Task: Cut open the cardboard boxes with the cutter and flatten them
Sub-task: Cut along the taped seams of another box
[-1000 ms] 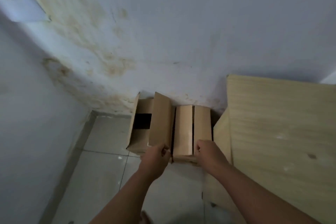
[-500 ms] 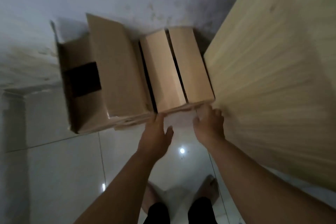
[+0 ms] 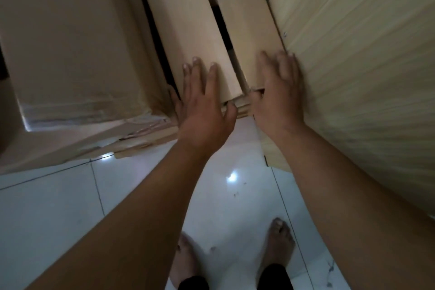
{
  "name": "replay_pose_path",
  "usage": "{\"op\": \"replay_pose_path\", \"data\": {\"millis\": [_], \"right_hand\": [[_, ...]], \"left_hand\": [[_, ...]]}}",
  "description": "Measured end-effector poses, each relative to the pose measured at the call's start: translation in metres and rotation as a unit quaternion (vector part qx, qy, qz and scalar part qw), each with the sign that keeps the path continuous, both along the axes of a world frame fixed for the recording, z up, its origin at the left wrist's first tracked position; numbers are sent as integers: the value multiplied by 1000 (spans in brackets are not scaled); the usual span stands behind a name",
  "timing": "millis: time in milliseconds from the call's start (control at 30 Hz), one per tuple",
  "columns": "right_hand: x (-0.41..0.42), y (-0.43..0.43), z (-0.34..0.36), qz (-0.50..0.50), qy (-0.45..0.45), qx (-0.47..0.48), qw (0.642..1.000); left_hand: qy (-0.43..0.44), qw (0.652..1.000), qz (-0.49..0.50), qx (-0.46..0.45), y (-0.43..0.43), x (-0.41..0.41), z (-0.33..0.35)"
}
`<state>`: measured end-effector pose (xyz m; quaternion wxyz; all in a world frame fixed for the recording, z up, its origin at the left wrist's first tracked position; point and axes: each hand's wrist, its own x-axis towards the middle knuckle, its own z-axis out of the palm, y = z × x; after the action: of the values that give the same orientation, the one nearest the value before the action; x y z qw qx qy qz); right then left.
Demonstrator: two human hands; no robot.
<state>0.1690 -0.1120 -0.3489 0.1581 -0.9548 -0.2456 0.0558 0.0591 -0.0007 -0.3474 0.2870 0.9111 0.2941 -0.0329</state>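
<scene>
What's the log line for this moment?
left hand flat on left cardboard panel | right hand flat on right cardboard panel, beside wooden board | cutter not visible

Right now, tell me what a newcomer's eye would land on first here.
Both hands at centre: the left hand spreads its fingers on the near end of one narrow cardboard box, the right hand on its neighbour. A large cardboard box fills the upper left, a pale wooden panel the right; bare feet stand on white tiles below.
</scene>
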Motion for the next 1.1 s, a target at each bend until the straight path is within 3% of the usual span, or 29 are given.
{"op": "replay_pose_path", "data": {"millis": [400, 533, 600, 700, 733, 800, 867, 933, 1100], "right_hand": [[-50, -40, 17, -50, -17, 60, 997], [-86, -79, 18, -70, 12, 56, 996], [-96, -92, 16, -79, 37, 79, 993], [-97, -100, 15, -76, 46, 104, 991], [-95, -100, 15, -75, 48, 112, 990], [-94, -98, 14, -74, 51, 113, 989], [-94, -95, 14, -71, 56, 94, 991], [-97, -92, 16, -66, 57, 79, 993], [-107, -96, 39, 20, 90, 30, 995]], "left_hand": [[-18, 998, -49, -21, -26, -44, -7], [-87, 992, -56, -77, -51, -84, -8], [-131, 981, -3, -145, -62, -99, -6], [-124, 938, 172, -273, -70, -109, -9], [-105, 906, 237, -334, -69, -108, -13], [-56, 809, 331, -483, -63, -102, -21], [-30, 732, 363, -576, -53, -95, -24], [-34, 722, 366, -586, -46, -90, -24], [-15, 744, 347, -570, -37, -88, -5]]}}
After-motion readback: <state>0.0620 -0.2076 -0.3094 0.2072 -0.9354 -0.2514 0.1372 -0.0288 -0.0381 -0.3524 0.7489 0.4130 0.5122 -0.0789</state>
